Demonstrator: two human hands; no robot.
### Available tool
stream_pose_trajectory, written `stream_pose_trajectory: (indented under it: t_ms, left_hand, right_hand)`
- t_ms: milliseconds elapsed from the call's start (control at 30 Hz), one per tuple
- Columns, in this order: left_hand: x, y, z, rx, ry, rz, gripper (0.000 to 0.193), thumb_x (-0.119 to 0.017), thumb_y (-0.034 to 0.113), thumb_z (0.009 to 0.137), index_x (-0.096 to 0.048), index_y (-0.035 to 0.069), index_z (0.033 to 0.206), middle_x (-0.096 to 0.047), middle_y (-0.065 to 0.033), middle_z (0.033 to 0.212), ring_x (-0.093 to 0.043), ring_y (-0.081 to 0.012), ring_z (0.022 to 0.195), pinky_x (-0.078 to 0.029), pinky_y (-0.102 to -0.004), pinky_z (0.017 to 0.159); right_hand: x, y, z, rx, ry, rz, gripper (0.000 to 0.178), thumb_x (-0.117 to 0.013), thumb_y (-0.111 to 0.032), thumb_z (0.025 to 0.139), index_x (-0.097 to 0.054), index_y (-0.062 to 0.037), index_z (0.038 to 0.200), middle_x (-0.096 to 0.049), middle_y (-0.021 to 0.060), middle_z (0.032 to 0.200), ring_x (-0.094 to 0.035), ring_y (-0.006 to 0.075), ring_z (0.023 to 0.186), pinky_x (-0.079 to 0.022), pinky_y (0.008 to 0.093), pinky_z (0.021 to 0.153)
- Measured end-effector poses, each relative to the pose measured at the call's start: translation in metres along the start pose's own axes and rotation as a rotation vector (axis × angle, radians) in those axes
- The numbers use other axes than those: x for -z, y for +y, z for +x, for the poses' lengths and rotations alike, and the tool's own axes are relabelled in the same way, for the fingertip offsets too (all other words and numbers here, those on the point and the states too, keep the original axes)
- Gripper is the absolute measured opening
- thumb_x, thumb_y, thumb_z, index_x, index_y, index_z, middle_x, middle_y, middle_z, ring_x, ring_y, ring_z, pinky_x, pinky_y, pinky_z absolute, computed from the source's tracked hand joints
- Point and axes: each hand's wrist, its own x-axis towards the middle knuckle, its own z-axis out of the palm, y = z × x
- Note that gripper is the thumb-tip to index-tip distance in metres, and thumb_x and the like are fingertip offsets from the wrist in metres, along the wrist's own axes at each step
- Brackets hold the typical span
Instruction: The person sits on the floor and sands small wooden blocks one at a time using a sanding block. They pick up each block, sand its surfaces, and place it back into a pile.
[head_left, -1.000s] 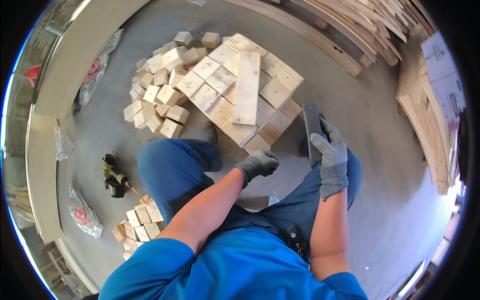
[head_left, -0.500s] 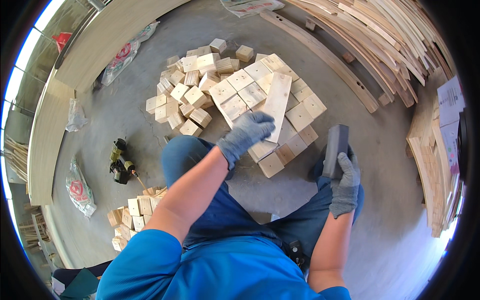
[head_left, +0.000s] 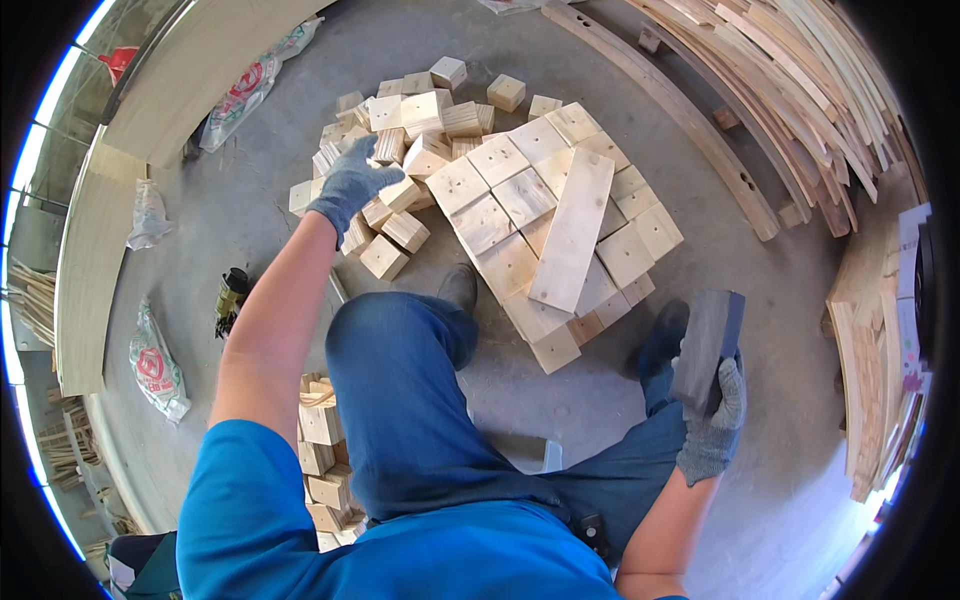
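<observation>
My left hand [head_left: 350,185], in a grey glove, reaches over the left side of a loose heap of pale wooden blocks [head_left: 422,115]. Its fingers are apart, thumb stretched toward a block beside it, and I see nothing held. In my gloved right hand [head_left: 710,445], above my right leg, is a dark grey rectangular block [head_left: 703,350], gripped at its lower right side. Between the two, square wooden blocks [head_left: 523,197] stand tightly packed in rows on the floor. A flat wooden board [head_left: 577,225] lies slantwise on top of them.
At my left are a green-and-black power tool [head_left: 231,296], partly behind my arm, and more stacked blocks [head_left: 322,424]. White plastic bags [head_left: 157,365] lie along the left side. Long wooden strips [head_left: 800,90] fill the far right, with a long beam [head_left: 670,115] before them.
My left hand has moved from above the board, leftward and away, to the loose heap, and its fingers have opened. My right hand still holds the dark block. The view has shifted slightly.
</observation>
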Motion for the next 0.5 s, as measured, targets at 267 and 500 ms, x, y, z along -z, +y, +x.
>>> stream_pose_trajectory:
  t_ms: [267, 500]
  left_hand:
    - [-0.077, -0.054, 0.03, 0.169, -0.181, 0.411, 0.123, -0.1, 0.037, 0.064, -0.038, 0.011, 0.166, -0.055, -0.0288, 0.154, -0.056, -0.0442, 0.142, -0.048, -0.0468, 0.119]
    - [-0.091, -0.086, 0.079, 0.163, -0.262, 0.529, 0.127, -0.103, 0.035, 0.064, -0.035, 0.007, 0.167, -0.057, -0.0273, 0.155, -0.055, -0.0428, 0.144, -0.046, -0.046, 0.121]
  right_hand:
    - [-0.015, -0.001, 0.006, -0.061, 0.109, -0.145, 0.072, -0.067, -0.03, 0.104, -0.039, 0.0034, 0.162, -0.06, 0.0304, 0.147, -0.065, 0.0424, 0.132, -0.058, 0.0528, 0.109]
    - [-0.027, 0.001, 0.018, -0.139, 0.211, -0.378, 0.088, -0.07, -0.042, 0.096, -0.035, 0.0031, 0.164, -0.06, 0.0356, 0.143, -0.07, 0.0424, 0.124, -0.062, 0.0493, 0.103]
